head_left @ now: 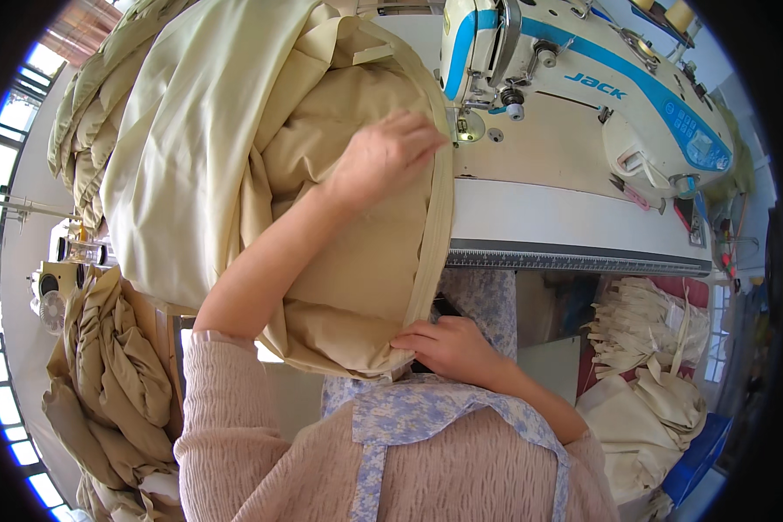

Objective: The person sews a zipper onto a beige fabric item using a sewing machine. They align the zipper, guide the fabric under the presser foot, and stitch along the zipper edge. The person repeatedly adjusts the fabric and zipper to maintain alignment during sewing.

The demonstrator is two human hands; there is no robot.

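A large tan fabric piece (pixel 339 270) lies bunched on the machine bed, with a pale cream layer (pixel 183 148) over its left part and a long edge band down its right side. My left hand (pixel 390 150) is raised over the upper right of the fabric near the needle area, its fingers curled and slightly blurred; what they hold is unclear. My right hand (pixel 439 344) pinches the fabric's lower right edge. The white and blue sewing machine (pixel 574 65) stands at the upper right, with its presser foot (pixel 468 124) just right of the fabric.
A black-edged ruler strip (pixel 574 259) runs along the table front. Pink-handled snips (pixel 635 196) lie by the machine. Tan fabric heaps (pixel 113 365) hang at left; cream strips (pixel 626 322) and folded cream fabric (pixel 635 426) sit at right. More fabric (pixel 87 122) is piled at upper left.
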